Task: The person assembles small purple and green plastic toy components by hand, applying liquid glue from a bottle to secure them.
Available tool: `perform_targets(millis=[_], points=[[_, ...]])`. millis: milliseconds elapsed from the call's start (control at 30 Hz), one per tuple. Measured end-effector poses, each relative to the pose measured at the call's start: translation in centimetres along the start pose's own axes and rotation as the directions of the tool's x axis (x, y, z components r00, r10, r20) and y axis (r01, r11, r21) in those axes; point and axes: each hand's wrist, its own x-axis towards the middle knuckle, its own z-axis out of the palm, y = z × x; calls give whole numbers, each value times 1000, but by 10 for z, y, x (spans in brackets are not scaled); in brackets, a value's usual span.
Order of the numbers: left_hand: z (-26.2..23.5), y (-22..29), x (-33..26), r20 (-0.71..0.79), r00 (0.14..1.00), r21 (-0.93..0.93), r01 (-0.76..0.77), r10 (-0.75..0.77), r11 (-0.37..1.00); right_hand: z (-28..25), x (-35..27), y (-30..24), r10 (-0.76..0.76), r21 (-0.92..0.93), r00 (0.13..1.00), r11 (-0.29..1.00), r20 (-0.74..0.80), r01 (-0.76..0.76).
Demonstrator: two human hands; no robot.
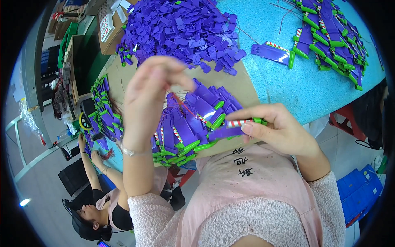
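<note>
My right hand [279, 129] pinches a purple wing-shaped toy piece [230, 128] with a green tip and a red-and-white striped strip, holding it flat over the table's front edge. My left hand [150, 92] is raised above the table, blurred, fingers curled together around a thin red wire [183, 103] that runs down toward the heap. Under both hands lies a stack of finished purple and green pieces [185, 131].
A big heap of small purple parts [185, 29] covers the brown cardboard [242, 80]. More finished pieces lie at the far right [329, 37] on the turquoise table [312, 90], and another row at the left [103, 111]. A co-worker [98, 214] sits at the lower left.
</note>
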Motion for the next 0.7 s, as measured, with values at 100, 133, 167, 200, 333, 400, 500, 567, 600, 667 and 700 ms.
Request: perform_targets(millis=[100, 133, 167, 200, 333, 400, 500, 567, 600, 667, 700], points=[[-11, -26, 26, 163, 967, 842, -239, 196, 483, -1, 0, 10, -76, 9, 993, 997, 93, 76], [-16, -36, 32, 435, 874, 895, -445, 216, -4, 1, 1, 11, -76, 9, 993, 997, 93, 76], [-20, -44, 34, 435, 874, 896, -445, 217, -4, 4, 1, 12, -29, 107, 996, 994, 81, 20], [-21, -50, 37, 460, 868, 887, -459, 185, -55, 6, 1, 13, 18, 204, 997, 978, 72, -32], [-23, -52, 41, 541, 832, 837, -518, 122, -178, 8, 2, 18, -109, 118, 992, 988, 64, 101], [-23, -52, 40, 565, 817, 818, -538, 115, -201, 12, 3, 13, -111, 75, 994, 991, 7, 110], [-21, -46, 36, 605, 789, 784, -567, 105, -255, 5, 5, 11, -102, 69, 984, 993, 143, 93], [-20, -45, 37, 604, 793, 780, -569, 77, -261, 11, 3, 10, -131, 98, 984, 988, 123, 119], [-22, -47, 38, 601, 796, 782, -564, 78, -264, 14, 2, 9, -163, 127, 982, 981, 96, 150], [-25, -51, 38, 527, 836, 850, -518, 149, -102, 22, 3, 5, -105, 180, 992, 979, 73, 91], [-19, -50, 36, 531, 834, 847, -522, 150, -97, 22, 3, 5, -43, 239, 998, 970, 36, 33]])
